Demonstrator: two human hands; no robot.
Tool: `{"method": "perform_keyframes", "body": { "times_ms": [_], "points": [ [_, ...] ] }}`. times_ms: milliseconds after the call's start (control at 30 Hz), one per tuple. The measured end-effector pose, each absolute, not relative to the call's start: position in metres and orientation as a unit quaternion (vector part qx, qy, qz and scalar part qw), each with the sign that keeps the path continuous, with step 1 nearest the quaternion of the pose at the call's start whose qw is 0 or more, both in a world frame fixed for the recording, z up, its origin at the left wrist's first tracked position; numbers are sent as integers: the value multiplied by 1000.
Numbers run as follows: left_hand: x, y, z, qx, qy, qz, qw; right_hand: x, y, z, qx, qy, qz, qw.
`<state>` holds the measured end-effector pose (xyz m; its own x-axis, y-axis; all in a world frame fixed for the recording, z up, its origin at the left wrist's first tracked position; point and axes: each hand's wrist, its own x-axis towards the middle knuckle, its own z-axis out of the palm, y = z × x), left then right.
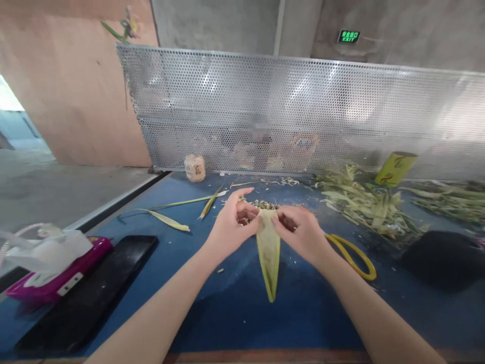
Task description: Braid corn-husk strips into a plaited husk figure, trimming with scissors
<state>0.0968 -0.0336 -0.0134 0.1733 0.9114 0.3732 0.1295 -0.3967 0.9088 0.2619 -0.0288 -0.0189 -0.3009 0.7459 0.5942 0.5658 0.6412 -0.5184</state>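
A pale green corn husk (268,253) hangs between my two hands, its wide end up and its narrow tip pointing toward me. My left hand (237,217) pinches the upper left corner with the thumb, while its index finger is raised. At the upper right corner, my right hand (297,227) grips the husk between thumb and curled fingers. Small plant scraps (265,205) lie just behind the husk's top edge. Beside my right wrist rests a yellow loop-shaped handle (356,260); the rest of it is hidden by my hand and arm.
On the blue tabletop (242,323) lie loose leaf strips (168,221) and a black tray (94,288) at left, near a magenta box with white tissue (56,258). A jar (195,168), husk pile (364,199), yellow can (396,169) and dark object (443,260) surround the work area. Perforated metal panel (227,101) stands behind.
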Motion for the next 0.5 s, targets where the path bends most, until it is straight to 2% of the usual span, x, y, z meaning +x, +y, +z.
{"method": "perform_keyframes", "body": {
  "times_ms": [133, 367, 500],
  "points": [
    [96, -34, -15, 673, 403, 508, 356, 262, -27, -21, -414, -816, 91, 394],
    [98, -32, -17, 665, 392, 478, 420, 260, -23, -25, -435, -789, 167, 400],
    [99, -32, -21, 684, 419, 470, 368, 258, -21, -28, -424, -796, 152, 403]
  ]
}}
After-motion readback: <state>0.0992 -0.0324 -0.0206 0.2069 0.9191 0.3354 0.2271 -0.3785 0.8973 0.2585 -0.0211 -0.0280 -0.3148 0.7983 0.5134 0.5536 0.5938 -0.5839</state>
